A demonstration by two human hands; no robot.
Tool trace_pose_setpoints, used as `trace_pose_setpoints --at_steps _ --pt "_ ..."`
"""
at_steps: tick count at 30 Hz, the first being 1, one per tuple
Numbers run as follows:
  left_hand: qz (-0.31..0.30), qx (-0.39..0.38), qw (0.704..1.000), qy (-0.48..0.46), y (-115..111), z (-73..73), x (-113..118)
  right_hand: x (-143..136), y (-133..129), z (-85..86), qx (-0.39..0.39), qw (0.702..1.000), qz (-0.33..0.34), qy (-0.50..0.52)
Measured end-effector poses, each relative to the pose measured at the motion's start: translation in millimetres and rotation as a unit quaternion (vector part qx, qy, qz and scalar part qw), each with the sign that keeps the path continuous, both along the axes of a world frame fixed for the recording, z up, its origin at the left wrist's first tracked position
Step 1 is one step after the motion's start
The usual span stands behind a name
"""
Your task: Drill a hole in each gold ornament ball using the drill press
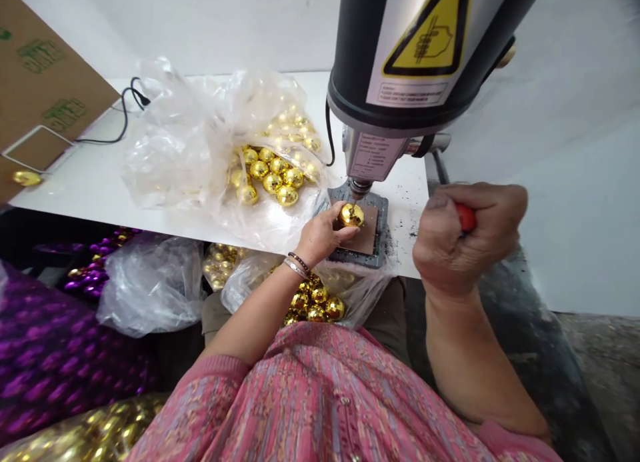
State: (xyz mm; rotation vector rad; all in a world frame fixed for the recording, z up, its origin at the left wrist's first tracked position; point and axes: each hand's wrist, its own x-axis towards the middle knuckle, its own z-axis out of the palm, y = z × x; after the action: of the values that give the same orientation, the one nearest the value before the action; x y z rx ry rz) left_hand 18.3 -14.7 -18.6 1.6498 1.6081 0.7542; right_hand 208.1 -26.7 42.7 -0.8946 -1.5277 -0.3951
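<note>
My left hand [323,235] pinches a shiny gold mirrored ball [352,215] between thumb and fingers. The ball rests on a brown board [364,234] on the grey base [381,239] of a drill press [375,152]. Right above it is the drill chuck [360,187], whose thin bit reaches the top of the ball; I cannot tell how deep it goes. My right hand [463,239] is wrapped around the red knob [467,217] of the press's lever. Dark shavings lie around the base.
A clear plastic bag [185,142] of gold balls [273,182] lies on the white table [175,225]. More gold balls [317,302] sit in plastic on my lap. A cardboard box [45,82] stands at left, with bags of purple balls [55,355] below. A black cord [113,139] crosses the table.
</note>
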Motion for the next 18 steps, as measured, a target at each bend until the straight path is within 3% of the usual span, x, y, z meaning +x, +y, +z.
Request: trace_pose_setpoints --at_steps 5,15,18 --pt "0.000 -0.002 1.000 0.012 -2 0.8 1 -5 13 -10.2 0.054 0.998 0.034 0.023" --pt "0.019 0.003 1.000 0.017 -4 -3.0 2 -10 27 -43.2 0.068 0.994 0.073 0.051" --pt "0.022 0.003 1.000 0.011 -4 -2.4 2 -8 26 -35.8 0.066 0.992 0.087 0.059"
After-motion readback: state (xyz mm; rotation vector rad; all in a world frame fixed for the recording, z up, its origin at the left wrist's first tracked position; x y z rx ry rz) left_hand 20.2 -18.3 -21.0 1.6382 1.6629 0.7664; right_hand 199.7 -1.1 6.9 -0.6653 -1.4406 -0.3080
